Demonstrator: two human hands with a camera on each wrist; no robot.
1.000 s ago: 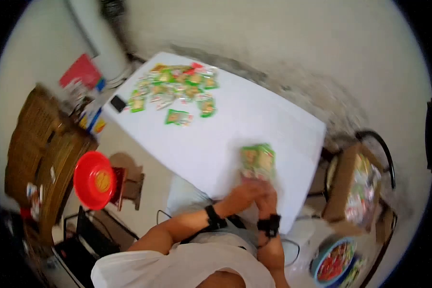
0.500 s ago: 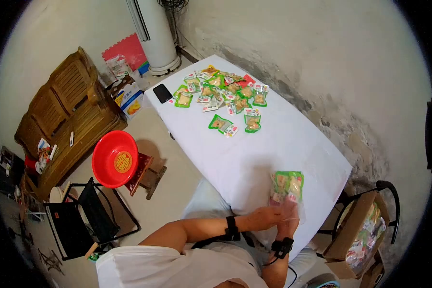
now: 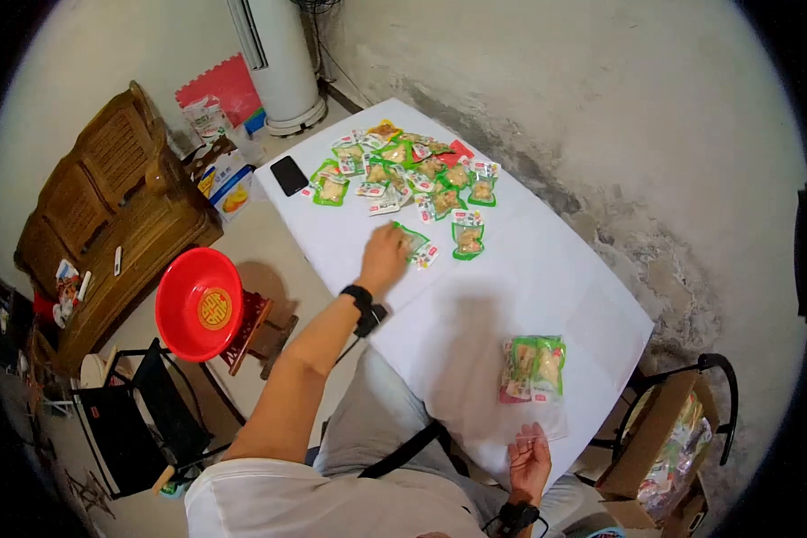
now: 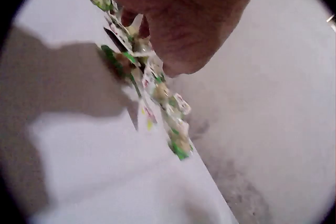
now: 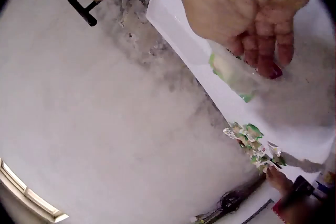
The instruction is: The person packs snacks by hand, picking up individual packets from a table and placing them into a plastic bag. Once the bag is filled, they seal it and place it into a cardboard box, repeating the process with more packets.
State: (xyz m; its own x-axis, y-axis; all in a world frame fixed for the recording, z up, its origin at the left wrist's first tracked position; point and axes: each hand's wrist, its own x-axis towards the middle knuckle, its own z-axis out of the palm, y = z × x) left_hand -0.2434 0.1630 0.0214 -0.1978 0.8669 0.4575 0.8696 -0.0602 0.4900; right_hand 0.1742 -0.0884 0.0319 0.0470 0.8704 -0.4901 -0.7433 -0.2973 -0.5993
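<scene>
My left hand (image 3: 386,258) reaches to the left end of a green-edged snack packet (image 3: 419,247); in the left wrist view, the bent fingers of the hand (image 4: 184,19) hang above a packet (image 4: 123,62), and whether they touch it is unclear. Beyond lies a loose group of similar packets (image 3: 394,152). Near the table's front right, a clear bag (image 3: 547,420) has green-edged packets (image 3: 545,369) in its far part. My right hand (image 3: 529,464) is beside the bag's near edge, palm up with relaxed fingers. The right wrist view shows that hand (image 5: 252,14) over the bag.
A black phone (image 3: 289,176) lies at the white table's (image 3: 457,296) far left. Left of the table stand a red basin (image 3: 199,305) on a stool, a black folding chair (image 3: 143,421) and a wooden bench (image 3: 108,215). At right, a cardboard box (image 3: 650,457) holds packets.
My left hand has left the clear bag and moved up and left to the single packet. My right hand has drawn back toward the body, off the bagged packets, which now lie on the table.
</scene>
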